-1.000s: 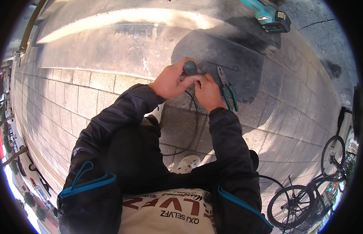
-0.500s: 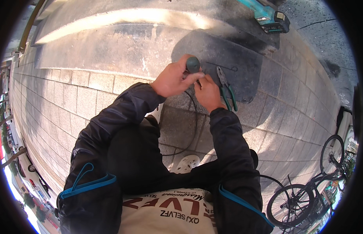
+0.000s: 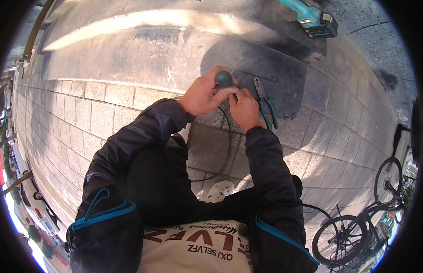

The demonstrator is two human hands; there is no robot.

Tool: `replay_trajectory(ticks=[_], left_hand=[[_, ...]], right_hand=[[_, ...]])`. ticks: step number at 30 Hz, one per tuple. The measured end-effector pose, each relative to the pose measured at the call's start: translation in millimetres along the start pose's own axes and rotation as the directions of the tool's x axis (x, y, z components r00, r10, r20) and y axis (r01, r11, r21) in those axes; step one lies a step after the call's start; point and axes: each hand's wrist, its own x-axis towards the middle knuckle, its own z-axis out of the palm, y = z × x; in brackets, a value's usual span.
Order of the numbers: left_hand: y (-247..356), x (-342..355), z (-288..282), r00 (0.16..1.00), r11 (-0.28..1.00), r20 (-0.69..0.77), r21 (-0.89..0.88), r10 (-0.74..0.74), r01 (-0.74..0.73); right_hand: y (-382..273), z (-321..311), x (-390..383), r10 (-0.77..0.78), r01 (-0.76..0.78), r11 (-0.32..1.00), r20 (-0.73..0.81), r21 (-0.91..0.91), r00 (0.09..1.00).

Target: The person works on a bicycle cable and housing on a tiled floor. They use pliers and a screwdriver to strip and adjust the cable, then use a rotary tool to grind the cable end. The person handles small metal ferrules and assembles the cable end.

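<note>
My left hand (image 3: 201, 96) is closed around a dark green, round-ended piece that looks like a handle (image 3: 224, 78); its other end is hidden by my fingers. Close against it, my right hand (image 3: 244, 109) has its fingers pinched together, and what they hold cannot be made out. Pliers with green handles (image 3: 267, 107) lie just right of my right hand, jaws pointing away from me. A thin black cable (image 3: 230, 136) curves down from beneath my hands toward my feet. Beyond the right hand, a thin dark wire with a looped end (image 3: 261, 77) rests on the dark slab.
The stone step (image 3: 125, 59) runs across in front of me, with paving blocks (image 3: 102, 116) below it. A teal power tool with a black battery (image 3: 318, 25) sits on the step at the far right. A bicycle (image 3: 341, 239) stands at the lower right.
The rounded end of the green piece has tilted slightly toward me and to the left. Both hands keep their holds, with only a slight shift.
</note>
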Motion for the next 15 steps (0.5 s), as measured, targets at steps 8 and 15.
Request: replay_trajectory(ticks=[8, 15], left_hand=[[5, -2, 4, 0.999, 0.999, 0.046, 0.054, -0.010, 0.008], [10, 1, 0, 0.998, 0.994, 0.057, 0.105, -0.017, 0.011]], right_hand=[[4, 4, -1, 0.022, -0.022, 0.998, 0.000, 0.057, 1.000], [-18, -58, -22, 0.179, -0.167, 0.942, 0.014, -0.292, 0.984]])
